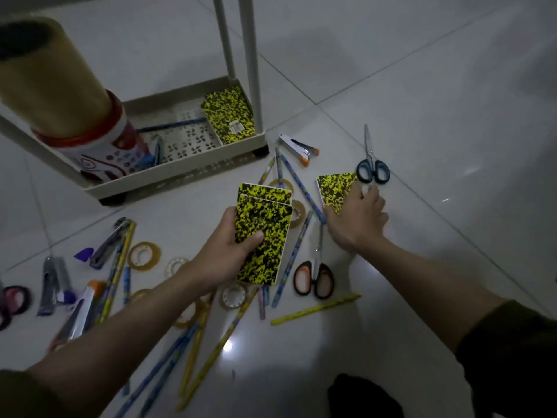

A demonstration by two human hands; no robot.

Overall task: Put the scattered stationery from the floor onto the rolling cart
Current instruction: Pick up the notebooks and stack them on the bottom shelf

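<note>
My left hand [229,251] grips a small stack of yellow-and-black speckled notebooks [265,230] above the floor. My right hand [358,218] lies over the lower right part of another speckled notebook [333,185] that rests on the tiles; whether its fingers curl round the edge is hidden. The cream rolling cart [187,173] stands at the upper left. Its bottom tray holds one more speckled notebook [229,116], a blue pencil [171,125] and a printed roll [99,146].
Scattered on the floor are blue-handled scissors [372,170], orange-handled scissors [315,277], a white stapler [298,147], tape rolls [144,255], several pencils [315,309] and more staplers [54,282] at the left. Cart posts [250,55] rise behind. Bare tiles lie to the right.
</note>
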